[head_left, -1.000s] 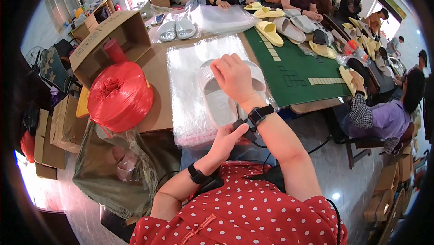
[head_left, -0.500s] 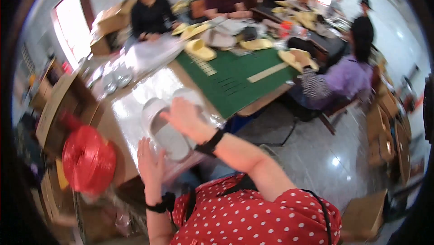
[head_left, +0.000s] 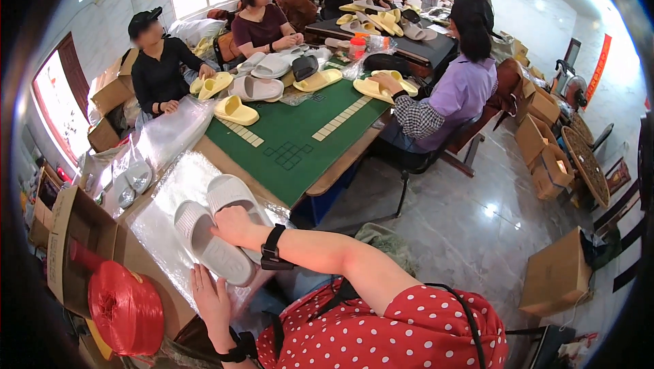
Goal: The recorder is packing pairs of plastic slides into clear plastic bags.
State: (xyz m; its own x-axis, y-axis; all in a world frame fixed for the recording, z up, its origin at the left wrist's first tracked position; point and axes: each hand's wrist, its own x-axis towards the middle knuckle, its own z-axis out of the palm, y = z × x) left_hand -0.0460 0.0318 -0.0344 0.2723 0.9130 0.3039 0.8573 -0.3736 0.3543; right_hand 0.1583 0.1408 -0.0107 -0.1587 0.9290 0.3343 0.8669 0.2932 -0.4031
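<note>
My right hand (head_left: pixel 231 224) rests fingers-down, gripping the pair of white foam slide sandals (head_left: pixel 218 229) directly beneath it. Their long axes run away from me toward upper left. My left hand (head_left: pixel 211 301), open and flat, lies just below them, nearer me.

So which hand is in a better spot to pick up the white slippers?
Probably the right hand: it already rests on the pair of white slippers, between the two. The left hand lies flat at the near edge of the clear plastic sheet, just beside them.

top: red shirt with small white dots (head_left: pixel 402 331)
right wrist: black band (head_left: pixel 272 257)
left wrist: black band (head_left: pixel 235 352)
arms: bare
</note>
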